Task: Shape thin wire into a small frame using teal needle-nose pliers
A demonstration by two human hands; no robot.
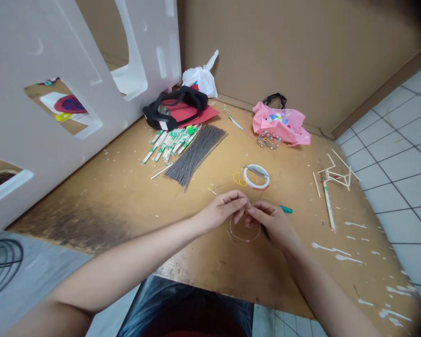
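Note:
My left hand (231,206) and my right hand (268,217) meet above the near middle of the table, fingertips pinched together. Between them they hold a thin wire loop (247,240), which hangs below the fingers in a rough ring. The spot where the fingertips meet hides the wire's ends. A teal-tipped tool (286,209) shows past my right hand; its other part is covered, and I cannot tell whether it is held or lies on the table. Just beyond my hands lie a white ring (246,178) with grey wire across it and a yellow loop (239,179).
A bundle of grey wires (196,157) lies beside paper-wrapped chopsticks (168,145) and a black headset (161,110). At the back sit a white bag (201,79) and a pink bag (294,124), with a beaded wire piece (269,140). Joined sticks (337,175) stand right. A white plastic panel (73,42) borders the left.

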